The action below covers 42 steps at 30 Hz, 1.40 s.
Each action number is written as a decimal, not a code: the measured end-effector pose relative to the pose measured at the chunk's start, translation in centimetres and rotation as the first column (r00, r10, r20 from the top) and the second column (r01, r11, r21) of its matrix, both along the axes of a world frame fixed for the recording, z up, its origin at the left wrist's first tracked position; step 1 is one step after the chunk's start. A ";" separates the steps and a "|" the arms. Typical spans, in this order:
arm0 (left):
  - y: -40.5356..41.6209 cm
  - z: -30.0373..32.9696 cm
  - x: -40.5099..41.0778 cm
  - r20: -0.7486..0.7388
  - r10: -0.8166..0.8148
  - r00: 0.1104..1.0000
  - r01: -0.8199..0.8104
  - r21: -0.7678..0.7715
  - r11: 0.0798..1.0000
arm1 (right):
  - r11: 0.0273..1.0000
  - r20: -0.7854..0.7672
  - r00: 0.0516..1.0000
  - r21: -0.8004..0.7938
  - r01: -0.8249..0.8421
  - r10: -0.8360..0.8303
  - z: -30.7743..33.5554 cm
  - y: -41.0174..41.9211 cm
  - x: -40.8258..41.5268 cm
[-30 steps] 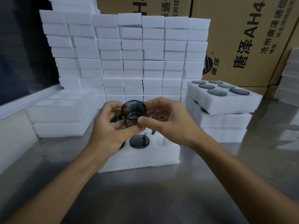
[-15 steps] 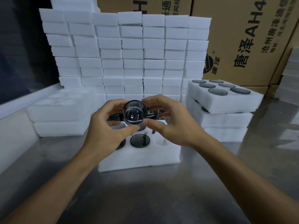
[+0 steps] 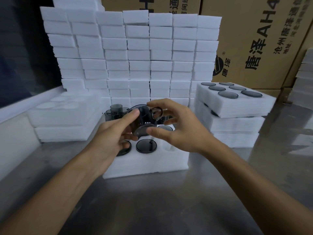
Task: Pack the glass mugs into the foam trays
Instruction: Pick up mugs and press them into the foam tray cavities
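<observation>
Head view: both hands, left hand (image 3: 111,133) and right hand (image 3: 177,129), clamp the smoked glass mug (image 3: 144,121), probably slick and brittle, best gripped by the body, above the foam tray (image 3: 145,163) at 6 o'clock.

Tabletop (image 3: 152,209): grey, reflective metal. Resting directly on it: a white foam tray (image 3: 149,165) at centre; stacked foam trays (image 3: 237,131) to the right; stacked foam trays (image 3: 64,129) to the left; a wall of white foam blocks (image 3: 135,56) behind; loose smoked-glass mugs (image 3: 113,112) beside the centre tray
</observation>
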<state>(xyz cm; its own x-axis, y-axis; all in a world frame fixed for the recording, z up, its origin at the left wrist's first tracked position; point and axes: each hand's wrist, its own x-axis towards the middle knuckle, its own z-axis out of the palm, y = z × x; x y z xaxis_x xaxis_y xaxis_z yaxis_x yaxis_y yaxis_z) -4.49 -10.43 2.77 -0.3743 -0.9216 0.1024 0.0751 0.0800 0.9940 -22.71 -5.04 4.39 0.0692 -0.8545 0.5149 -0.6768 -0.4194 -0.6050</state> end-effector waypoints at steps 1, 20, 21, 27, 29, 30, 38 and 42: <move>0.0 0.0 -0.1 0.003 -0.006 1.000 0.006 0.011 1.000 | 1.000 0.022 1.000 0.011 0.011 -0.011 0.0 0.0 0.0; -1.1 -1.4 0.6 0.047 0.134 0.990 -0.103 -0.413 0.905 | 0.997 0.024 0.998 0.067 0.050 -0.052 -0.3 -0.3 -1.0; -1.2 -1.5 0.6 0.092 0.211 0.973 -0.138 -0.499 0.855 | 0.998 -0.039 0.998 0.029 0.057 -0.056 -0.2 -0.2 -0.9; -0.7 -1.6 0.5 0.147 0.354 0.923 -0.106 -0.790 0.603 | 0.985 -0.361 0.929 -0.168 0.028 -0.088 -0.6 0.0 0.0; -0.4 -1.6 0.3 0.154 0.366 0.918 -0.081 -0.830 0.552 | 0.974 -0.392 0.912 -0.225 0.032 -0.120 -0.9 -0.1 0.2; -0.4 -1.6 0.2 0.158 0.366 0.917 -0.071 -0.839 0.539 | 0.968 -0.387 0.913 -0.250 0.031 -0.129 -1.0 -0.2 0.2; -0.9 -1.7 0.3 0.181 0.316 0.931 -0.071 -0.762 0.644 | 0.989 0.060 0.998 -0.147 -0.014 0.023 -1.2 -0.7 -0.2; -0.8 -1.5 0.3 0.173 0.255 0.951 -0.059 -0.711 0.701 | 0.994 0.229 0.968 -0.062 -0.087 0.099 -1.2 -0.9 -0.3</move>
